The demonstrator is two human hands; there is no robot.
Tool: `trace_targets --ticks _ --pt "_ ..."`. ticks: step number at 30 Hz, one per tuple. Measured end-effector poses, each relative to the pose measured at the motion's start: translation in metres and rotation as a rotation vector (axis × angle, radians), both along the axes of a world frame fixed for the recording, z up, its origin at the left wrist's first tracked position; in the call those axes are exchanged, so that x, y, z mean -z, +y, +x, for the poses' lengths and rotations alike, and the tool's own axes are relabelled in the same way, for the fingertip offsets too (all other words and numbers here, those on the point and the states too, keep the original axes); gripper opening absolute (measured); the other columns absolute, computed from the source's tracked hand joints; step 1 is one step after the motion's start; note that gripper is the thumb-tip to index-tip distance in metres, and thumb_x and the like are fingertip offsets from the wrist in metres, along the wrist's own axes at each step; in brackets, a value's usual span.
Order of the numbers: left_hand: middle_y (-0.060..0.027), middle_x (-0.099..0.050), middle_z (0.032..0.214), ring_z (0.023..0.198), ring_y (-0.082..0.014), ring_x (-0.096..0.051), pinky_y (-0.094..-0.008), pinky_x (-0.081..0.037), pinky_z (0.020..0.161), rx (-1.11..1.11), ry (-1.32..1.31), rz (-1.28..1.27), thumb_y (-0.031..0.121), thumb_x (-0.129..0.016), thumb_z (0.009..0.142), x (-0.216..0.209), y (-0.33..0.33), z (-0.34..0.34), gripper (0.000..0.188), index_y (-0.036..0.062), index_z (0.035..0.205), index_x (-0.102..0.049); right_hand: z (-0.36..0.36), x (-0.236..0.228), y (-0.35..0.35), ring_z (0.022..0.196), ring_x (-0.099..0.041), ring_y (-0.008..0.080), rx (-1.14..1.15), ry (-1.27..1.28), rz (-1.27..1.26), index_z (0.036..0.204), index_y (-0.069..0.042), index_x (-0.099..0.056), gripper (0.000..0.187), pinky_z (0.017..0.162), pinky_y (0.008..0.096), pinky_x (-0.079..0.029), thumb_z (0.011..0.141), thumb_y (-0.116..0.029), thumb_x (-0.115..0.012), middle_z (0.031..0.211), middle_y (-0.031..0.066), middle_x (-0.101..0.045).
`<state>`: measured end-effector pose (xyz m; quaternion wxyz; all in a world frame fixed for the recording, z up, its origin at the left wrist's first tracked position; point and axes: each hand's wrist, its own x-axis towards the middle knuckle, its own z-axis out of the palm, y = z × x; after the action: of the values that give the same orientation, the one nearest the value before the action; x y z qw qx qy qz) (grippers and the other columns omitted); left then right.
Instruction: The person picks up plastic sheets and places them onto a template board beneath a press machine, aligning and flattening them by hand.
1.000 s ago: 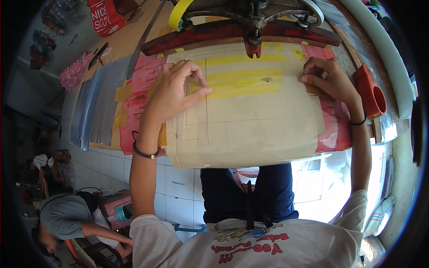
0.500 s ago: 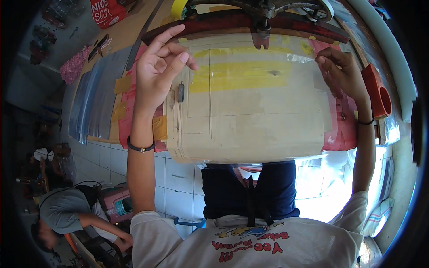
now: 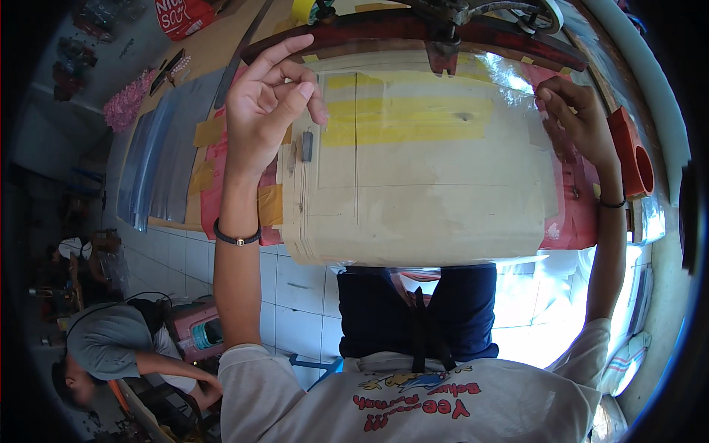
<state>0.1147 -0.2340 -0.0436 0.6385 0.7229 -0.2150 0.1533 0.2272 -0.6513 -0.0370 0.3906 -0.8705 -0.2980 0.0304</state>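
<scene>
A flat board (image 3: 443, 207) wrapped in tan tape, with yellow tape strips (image 3: 413, 118) across its upper part, lies in front of me. A thin clear plastic sheet (image 3: 509, 81) lies over it, with glare on its upper right part. My left hand (image 3: 266, 111) is raised over the board's left edge, thumb and fingers pinched together, apparently on the sheet's left corner. At the sheet's right corner my right hand (image 3: 580, 118) pinches the film. A small dark clip-like piece (image 3: 306, 145) sits just below my left hand.
A dark red frame bar (image 3: 354, 29) with metal fittings spans the board's far edge. An orange open-ended holder (image 3: 635, 159) stands at the right. A stack of clear sheets (image 3: 159, 162) lies at the left. Another person (image 3: 111, 347) crouches on the tiled floor, lower left.
Both hands were flat on the board, pressing the sheet. They have risen and closed into pinches at the sheet's upper corners, and the film has lifted at its far edge.
</scene>
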Motion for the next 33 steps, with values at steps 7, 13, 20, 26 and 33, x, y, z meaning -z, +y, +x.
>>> trace_targets --ticks 7,13,20,26,33 --pt "-0.0058 -0.063 0.092 0.069 -0.0107 -0.061 -0.0364 -0.06 0.08 -0.133 -0.026 0.035 0.002 -0.056 0.096 0.004 0.001 0.004 0.048 -0.0089 0.142 -0.048 0.009 0.01 -0.007 0.082 -0.058 0.0055 -0.049 -0.074 0.146 0.113 -0.001 -0.069 0.024 0.075 0.0234 -0.048 0.102 -0.021 -0.066 0.094 0.0015 -0.07" --pt "-0.0055 -0.063 0.095 0.071 -0.0098 -0.059 -0.0364 -0.06 0.082 -0.274 -0.001 -0.036 -0.001 -0.054 0.096 0.004 0.005 0.005 0.046 -0.0085 0.141 -0.05 0.009 0.007 -0.01 0.093 -0.061 0.0061 -0.103 -0.039 0.275 0.119 -0.002 -0.068 0.026 0.084 0.0238 -0.049 0.098 -0.017 -0.071 0.104 0.0014 -0.071" --pt "-0.0051 -0.061 0.09 0.071 -0.0104 -0.06 -0.0358 -0.06 0.083 -0.31 -0.016 -0.07 -0.002 -0.053 0.095 0.001 0.002 0.004 0.042 -0.0095 0.136 -0.053 0.011 0.011 -0.013 0.079 -0.062 0.0028 -0.127 -0.076 0.351 0.13 -0.001 -0.064 0.043 0.064 0.0185 -0.052 0.09 -0.013 -0.078 0.094 -0.0005 -0.068" --pt "-0.0042 -0.061 0.089 0.073 -0.0092 -0.059 -0.0317 -0.057 0.081 -0.307 -0.025 -0.06 -0.001 -0.054 0.095 0.001 0.004 0.003 0.044 -0.0088 0.139 -0.052 0.01 0.007 -0.013 0.077 -0.063 0.005 -0.138 -0.08 0.333 0.127 0.002 -0.065 0.043 0.065 0.0204 -0.052 0.089 -0.011 -0.079 0.087 0.0007 -0.068" --pt "-0.0044 -0.062 0.09 0.073 -0.0103 -0.06 -0.0299 -0.055 0.079 -0.323 -0.034 -0.056 -0.001 -0.055 0.096 0.0 0.006 0.002 0.042 -0.0071 0.137 -0.054 0.007 0.002 -0.013 0.079 -0.063 0.0057 -0.101 -0.023 0.326 0.122 0.0 -0.069 0.038 0.074 0.0224 -0.053 0.088 -0.011 -0.08 0.091 0.001 -0.071"
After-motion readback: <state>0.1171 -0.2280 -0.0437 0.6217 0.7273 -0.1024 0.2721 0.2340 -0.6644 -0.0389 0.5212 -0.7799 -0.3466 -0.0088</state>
